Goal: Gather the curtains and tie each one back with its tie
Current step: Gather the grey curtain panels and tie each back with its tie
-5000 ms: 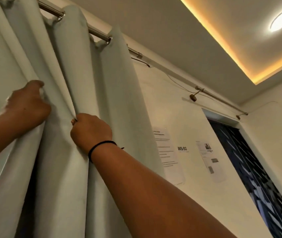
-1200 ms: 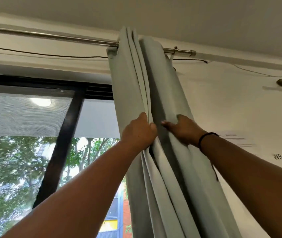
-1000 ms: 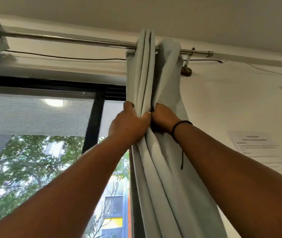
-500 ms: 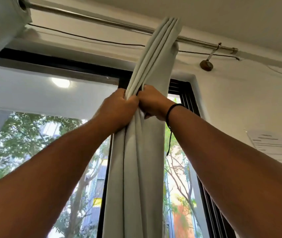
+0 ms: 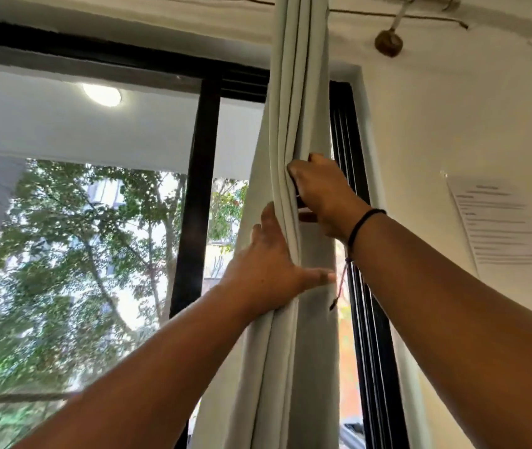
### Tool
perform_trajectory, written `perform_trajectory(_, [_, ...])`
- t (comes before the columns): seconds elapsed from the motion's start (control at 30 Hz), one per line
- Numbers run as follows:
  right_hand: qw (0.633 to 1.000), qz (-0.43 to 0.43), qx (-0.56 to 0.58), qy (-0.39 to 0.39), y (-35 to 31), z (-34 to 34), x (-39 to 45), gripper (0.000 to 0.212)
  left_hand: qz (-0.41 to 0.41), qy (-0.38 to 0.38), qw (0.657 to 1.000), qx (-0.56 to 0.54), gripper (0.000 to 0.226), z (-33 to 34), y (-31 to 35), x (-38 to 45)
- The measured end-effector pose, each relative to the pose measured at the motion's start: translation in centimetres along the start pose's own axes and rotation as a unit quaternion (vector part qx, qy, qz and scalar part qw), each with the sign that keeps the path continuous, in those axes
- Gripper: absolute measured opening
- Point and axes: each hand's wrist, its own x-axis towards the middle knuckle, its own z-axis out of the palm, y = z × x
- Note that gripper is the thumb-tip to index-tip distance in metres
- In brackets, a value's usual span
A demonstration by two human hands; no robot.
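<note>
A pale grey-green curtain (image 5: 300, 92) hangs bunched into tight vertical folds in front of the window's right side. My right hand (image 5: 319, 192) grips the folds from the right, fingers curled into the fabric, a black band on its wrist. Lower down, my left hand (image 5: 268, 270) lies against the folds from the left with straight fingers and its thumb stretched across the front. No tie is in view.
The black window frame (image 5: 198, 189) stands left of the curtain, with trees outside. The curtain rod's bracket (image 5: 387, 43) sits on the white wall at the top right. A printed sheet (image 5: 498, 222) is stuck on the wall to the right.
My left hand has let go of the folds and dropped lower, its fingers now straight against the fabric. The right hand still grips the bunch. The view has tilted down and to the right.
</note>
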Motion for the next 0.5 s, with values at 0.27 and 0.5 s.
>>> perform_trajectory(0.27, [0.993,-0.054,-0.106,-0.013,1.8,-8.9,-3.0,0.022,-0.120,0.035,0.992,0.034,0.115,2.2,5.6,-2.1])
perform_trajectory(0.5, [0.997,-0.007,-0.010,-0.079,4.2,-8.3,-7.6,0.006,-0.148,0.065,0.987,0.002,0.064,6.0,9.9,-4.3])
